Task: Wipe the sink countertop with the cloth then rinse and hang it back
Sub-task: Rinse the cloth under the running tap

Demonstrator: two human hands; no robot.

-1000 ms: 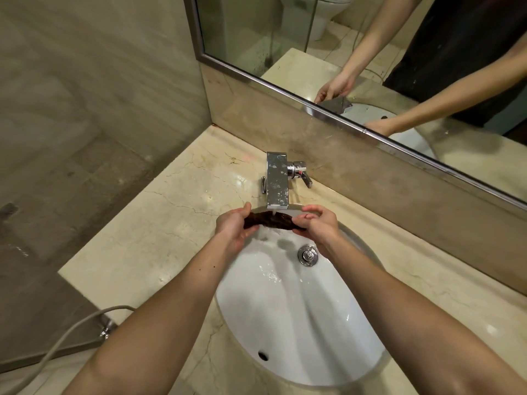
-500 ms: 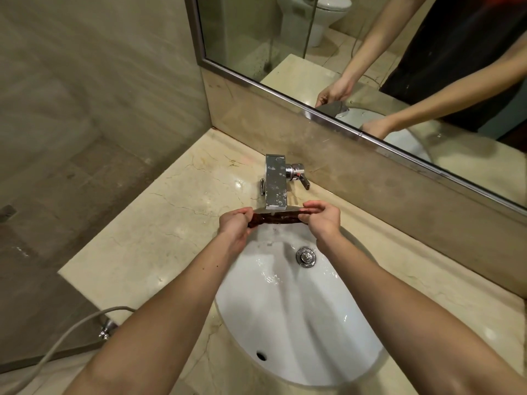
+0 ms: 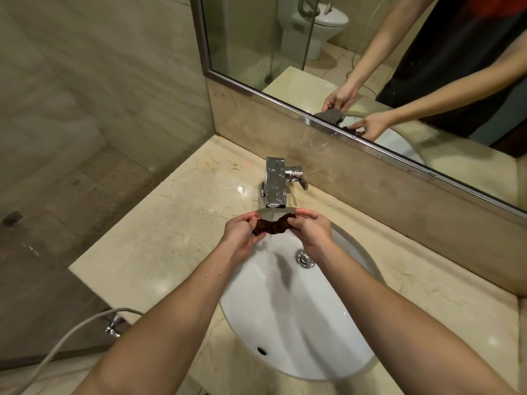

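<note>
A small dark brown cloth (image 3: 273, 226) hangs stretched between both hands just under the spout of the chrome faucet (image 3: 275, 182). My left hand (image 3: 242, 233) pinches its left end and my right hand (image 3: 310, 229) pinches its right end. Water falls from the spout onto the cloth and into the white oval sink (image 3: 296, 315). The cloth sags and bunches in the middle. The beige marble countertop (image 3: 159, 240) surrounds the basin.
A chrome drain plug (image 3: 304, 258) sits in the basin below my right hand. The faucet lever (image 3: 299, 178) points right. A mirror (image 3: 370, 67) runs along the back wall. A hose and valve (image 3: 112, 327) hang off the counter's left front.
The cloth, pulled taut under the spout half a second ago, now sags and bunches between my hands, which have turned slightly. The camera view has shifted a little.
</note>
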